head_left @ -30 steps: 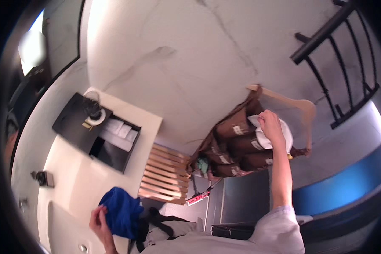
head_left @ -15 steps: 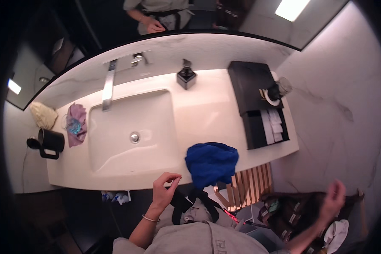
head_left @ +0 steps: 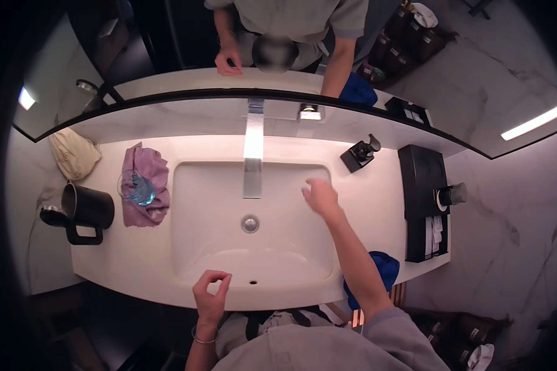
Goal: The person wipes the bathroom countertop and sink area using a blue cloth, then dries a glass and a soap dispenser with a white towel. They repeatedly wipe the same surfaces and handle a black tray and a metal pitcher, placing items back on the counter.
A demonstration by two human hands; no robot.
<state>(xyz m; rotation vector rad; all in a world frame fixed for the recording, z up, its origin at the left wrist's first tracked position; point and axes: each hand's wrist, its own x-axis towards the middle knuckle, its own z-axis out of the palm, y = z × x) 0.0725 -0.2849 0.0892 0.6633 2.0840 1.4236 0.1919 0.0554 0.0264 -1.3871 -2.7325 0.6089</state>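
Observation:
My left hand [head_left: 210, 297] is at the front edge of the white sink basin [head_left: 192, 247], thumb and forefinger pinched into a ring. Anything between those fingertips is too small to make out. Over the basin's right side hangs my right hand [head_left: 322, 198], blurred by motion and apparently touching nothing. It is to the right of the metal tap spout [head_left: 252, 167] and below the tap handle [head_left: 310, 112] on the back wall. A blue cloth [head_left: 384, 269] lies at the counter's front right, partly behind my right forearm.
A black pump bottle [head_left: 358, 156] stands right of the basin, with a black box [head_left: 424, 179] and open tray [head_left: 418, 238] beyond it. At left are a purple cloth [head_left: 145, 213] bearing a clear blue item, a black pitcher [head_left: 90, 207] and a cream pouch [head_left: 74, 154].
My right hand has swung from beyond the counter's right end to over the basin. My left hand keeps its pinch. The view has shifted, bringing the basin to the middle.

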